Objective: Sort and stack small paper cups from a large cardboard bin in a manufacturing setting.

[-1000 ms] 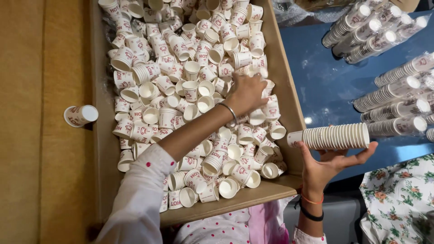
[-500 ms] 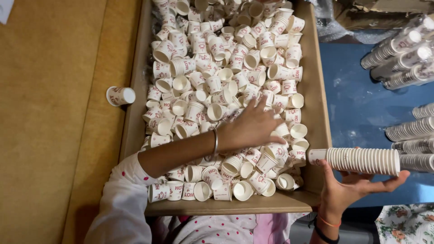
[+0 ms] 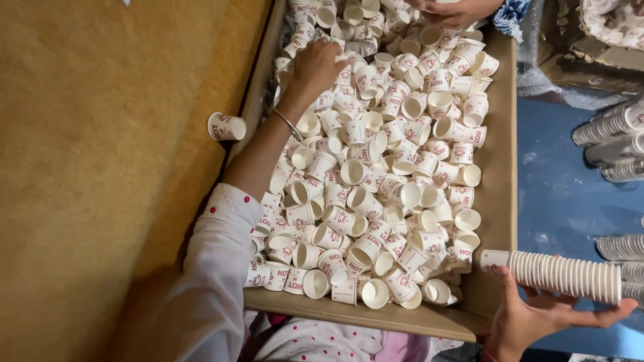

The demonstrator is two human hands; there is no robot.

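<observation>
A long cardboard box [image 3: 500,201] is filled with several loose white paper cups [image 3: 376,181] with red print. My left hand [image 3: 315,66] reaches deep into the cups near the box's far left wall. Its fingers are curled down among them, so what they grip is hidden. My right hand [image 3: 547,315] is at the box's near right corner. It holds a long nested stack of cups [image 3: 560,273] lying sideways, open end toward the box.
One stray cup [image 3: 226,126] lies on the tan surface left of the box. More nested cup stacks [image 3: 614,137] lie on the blue surface at the right. Another person's hand [image 3: 456,10] works at the box's far end.
My left hand has moved from the middle right of the cups to the far left of the box. My right hand still holds the stack.
</observation>
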